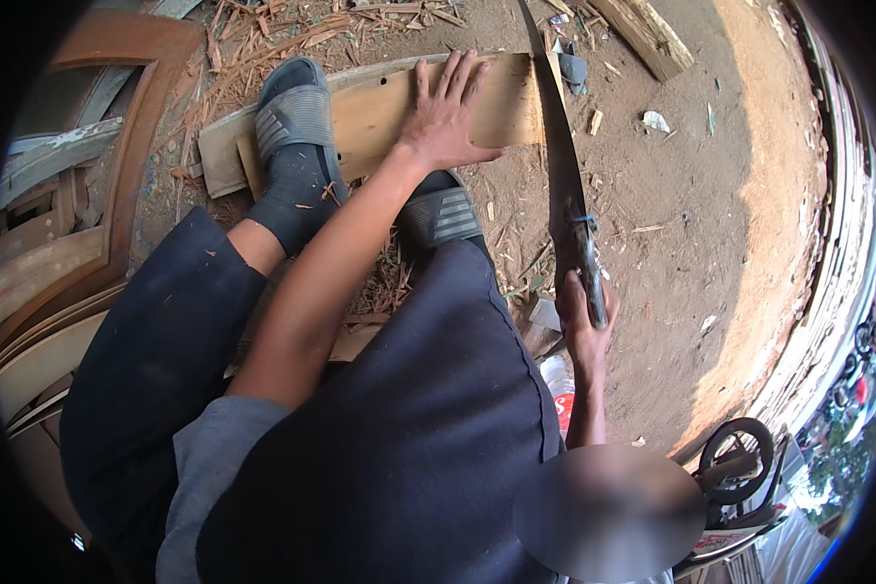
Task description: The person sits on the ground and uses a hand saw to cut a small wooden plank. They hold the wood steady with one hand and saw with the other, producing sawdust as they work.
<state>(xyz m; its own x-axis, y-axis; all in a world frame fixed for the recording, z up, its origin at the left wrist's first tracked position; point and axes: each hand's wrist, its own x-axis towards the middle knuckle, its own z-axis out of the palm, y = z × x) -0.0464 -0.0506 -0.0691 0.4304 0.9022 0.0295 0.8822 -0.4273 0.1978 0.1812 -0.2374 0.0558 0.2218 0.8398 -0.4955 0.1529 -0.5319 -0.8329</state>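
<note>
A pale wooden board (370, 122) lies across the ground in front of me. My left hand (445, 119) presses flat on it with the fingers spread. In my right hand (584, 316) is the dark handle of a handsaw (561, 161), the fingers wrapped round it. The saw's long dark blade points away from me and runs along the board's right end, close against it. Whether the teeth sit in the wood I cannot tell. My left foot, in a grey slide sandal (299, 107), rests on the board; the other sandal (443, 209) is at its near edge.
Wood shavings and offcuts (263, 29) litter the ground. A thick timber piece (644, 37) lies at the far right. Brown wooden frames (131, 165) lean at the left. A clear plastic bottle (558, 380) is beside my right forearm. A wheel (736, 460) shows at the lower right.
</note>
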